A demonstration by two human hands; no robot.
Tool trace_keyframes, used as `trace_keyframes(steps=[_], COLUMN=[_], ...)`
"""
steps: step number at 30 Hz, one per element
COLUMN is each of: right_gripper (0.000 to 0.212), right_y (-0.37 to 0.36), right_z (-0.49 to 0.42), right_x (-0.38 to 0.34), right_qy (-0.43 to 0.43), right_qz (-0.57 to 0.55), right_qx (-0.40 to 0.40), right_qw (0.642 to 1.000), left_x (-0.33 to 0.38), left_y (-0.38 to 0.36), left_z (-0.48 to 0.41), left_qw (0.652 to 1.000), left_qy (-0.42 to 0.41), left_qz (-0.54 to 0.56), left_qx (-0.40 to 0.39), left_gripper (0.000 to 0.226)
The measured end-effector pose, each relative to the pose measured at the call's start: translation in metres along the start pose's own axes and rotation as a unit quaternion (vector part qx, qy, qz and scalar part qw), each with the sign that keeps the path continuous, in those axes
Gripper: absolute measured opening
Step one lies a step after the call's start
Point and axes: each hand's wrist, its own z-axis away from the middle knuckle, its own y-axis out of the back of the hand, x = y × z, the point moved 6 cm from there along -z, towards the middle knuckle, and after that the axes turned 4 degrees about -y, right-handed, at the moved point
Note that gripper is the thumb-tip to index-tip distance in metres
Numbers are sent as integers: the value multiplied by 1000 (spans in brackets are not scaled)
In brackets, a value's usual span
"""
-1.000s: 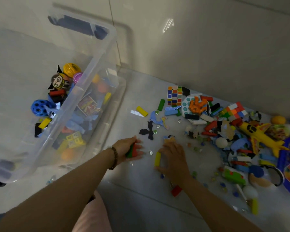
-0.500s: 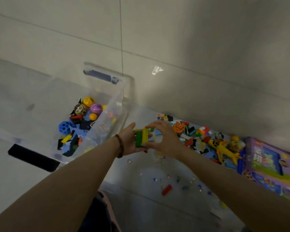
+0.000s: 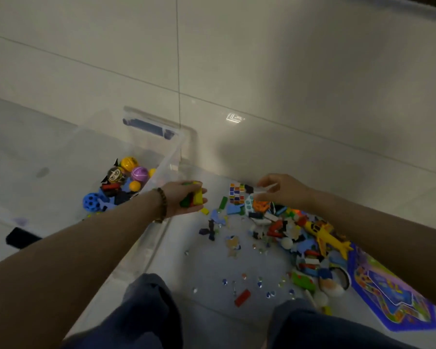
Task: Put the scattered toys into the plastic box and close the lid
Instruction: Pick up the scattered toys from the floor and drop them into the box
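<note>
The clear plastic box [image 3: 170, 157] stands open at the left, with balls, a round face toy and blue pieces inside. My left hand [image 3: 184, 199] hovers just right of the box's near wall, shut on a few toy bricks [image 3: 195, 197], green, red and yellow. My right hand [image 3: 281, 188] hangs over the far end of the toy pile, fingers apart, nothing clearly in it. Under it lie a colourful puzzle cube [image 3: 237, 193] and an orange toy [image 3: 261, 205]. The scattered toys [image 3: 287, 227] spread across the floor to the right, among them a yellow toy plane [image 3: 325, 235].
A red brick [image 3: 242, 297] and several glass beads [image 3: 259, 284] lie near my knees. A purple-edged board [image 3: 393, 293] lies at the far right. A tiled wall [image 3: 262, 71] rises right behind the box and pile. A dark object [image 3: 20, 238] sits at the left.
My hands have come apart. The left has carried the bricks toward the box; the right has let go of them and moved right over the pile. The camera has tilted down a little.
</note>
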Motion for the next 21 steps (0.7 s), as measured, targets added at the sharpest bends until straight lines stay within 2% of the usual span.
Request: trace_keyframes(steps=[3,7,13,17,21], right_gripper=[44,42,38,41,44], right_y=[-35,-91,-161,-187,-202], right_z=[-44,-104,-175,-198,-217], right_x=[29,67,94,92,88], right_qy=[-19,-33,-52,-45,-46], right_qz=[-33,-79,-123,-104,-52], right_qx=[-28,-2,29,62,85], right_qw=[999,996,991,992,994], left_x=[-28,-67,-103,-126,-142], left_y=[2,14,39,47,45], left_z=[-41,-92,-146,-164,-178], left_qw=[999,992,983,972,963], left_qy=[26,61,85,95,95], left_qz=[41,81,131,196,243], left_qx=[25,80,91,85,71], left_gripper=[10,20,31,44,48])
